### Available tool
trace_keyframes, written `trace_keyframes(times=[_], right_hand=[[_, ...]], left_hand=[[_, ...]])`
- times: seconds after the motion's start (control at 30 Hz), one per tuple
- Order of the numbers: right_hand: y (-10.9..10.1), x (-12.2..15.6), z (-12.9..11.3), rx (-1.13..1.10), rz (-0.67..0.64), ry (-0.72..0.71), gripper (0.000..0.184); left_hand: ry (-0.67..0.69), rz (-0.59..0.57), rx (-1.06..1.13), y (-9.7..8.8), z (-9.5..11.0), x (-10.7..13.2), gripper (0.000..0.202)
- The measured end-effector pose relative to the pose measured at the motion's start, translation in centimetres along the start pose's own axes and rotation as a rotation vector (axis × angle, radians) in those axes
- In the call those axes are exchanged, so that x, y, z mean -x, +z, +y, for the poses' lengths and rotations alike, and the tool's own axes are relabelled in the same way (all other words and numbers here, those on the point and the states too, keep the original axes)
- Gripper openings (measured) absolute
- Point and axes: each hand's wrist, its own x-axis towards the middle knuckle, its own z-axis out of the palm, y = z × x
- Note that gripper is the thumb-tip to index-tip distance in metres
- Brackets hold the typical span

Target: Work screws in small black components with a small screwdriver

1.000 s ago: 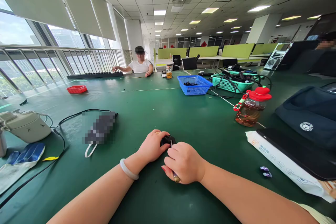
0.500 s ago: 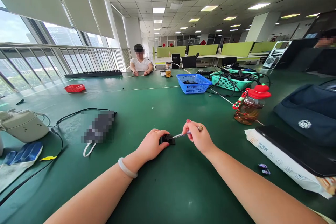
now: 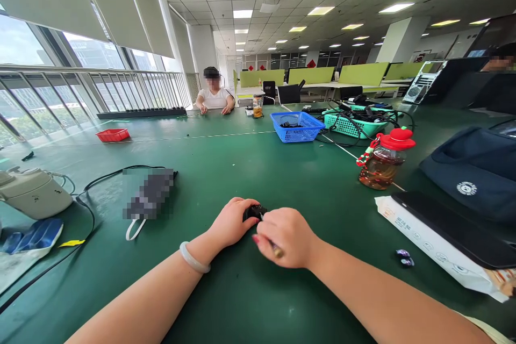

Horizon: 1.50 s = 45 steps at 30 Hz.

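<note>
On the green table in the head view, my left hand (image 3: 231, 221) is closed round a small black part (image 3: 253, 212), its thumb in front and its fingers behind. The part's exact kind cannot be made out. Close against it on the right is my right hand (image 3: 287, 237), its fingers wrapped round a slim metal screwdriver (image 3: 277, 250). The brownish rear end of the tool points down toward me. Its tip reaches the right side of the black part, mostly hidden by my fingers.
Left lie a cable and a blurred dark device (image 3: 151, 193). A blue basket (image 3: 297, 128), a teal basket (image 3: 355, 124) and a red-lidded bottle (image 3: 382, 161) stand at the back right. A phone (image 3: 455, 226) rests on a white packet. Another person (image 3: 215, 98) sits across the table.
My right hand has moved left and down, turning over so that the screwdriver's rear end points toward me. My left hand stays on the black part.
</note>
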Motion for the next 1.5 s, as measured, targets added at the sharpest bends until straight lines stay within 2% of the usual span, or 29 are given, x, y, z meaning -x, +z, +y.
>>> trace_keyframes(times=[0.07,0.13,0.23,0.33,0.47,0.53,0.63,0.9,1.27,1.37,1.5], right_hand=[[1.0,0.2,-1.0,0.130,-0.036,-0.154,0.033],[1.8,0.3,-1.4,0.166,-0.073,-0.211,0.035],[1.8,0.3,-0.8,0.036,-0.091,-0.156,0.031],[0.8,0.2,1.1,-0.246,-0.036,0.138,0.032],[0.0,0.4,4.0,-0.689,0.229,0.775,0.050],[0.1,0.6,5.0,-0.852,0.308,0.920,0.054],[0.7,0.8,5.5,-0.956,0.347,0.980,0.055],[0.4,0.4,4.5,-0.826,0.235,0.974,0.058],[-0.1,0.2,4.1,-0.761,0.189,0.890,0.059],[-0.3,0.3,3.6,-0.660,0.123,0.738,0.055],[-0.5,0.3,2.6,-0.461,0.001,0.397,0.043]], left_hand=[[-0.008,0.012,-0.001,0.1,0.0,0.0,0.035],[-0.008,0.019,-0.001,0.1,-0.1,0.0,0.036],[-0.004,0.007,0.000,0.1,-0.2,-0.1,0.038],[0.020,-0.013,0.004,0.0,-0.3,-0.1,0.034],[0.005,-0.023,0.008,-0.2,-0.2,-0.1,0.032],[-0.017,-0.024,0.010,-0.2,-0.2,-0.1,0.033],[-0.024,-0.023,0.010,-0.2,-0.3,-0.1,0.034],[-0.007,-0.030,0.010,-0.2,-0.2,0.0,0.033],[0.010,-0.024,0.015,-0.1,-0.4,0.0,0.031],[0.026,-0.014,0.012,0.1,-0.7,-0.1,0.031],[0.042,0.007,0.000,0.2,-0.7,-0.1,0.029]])
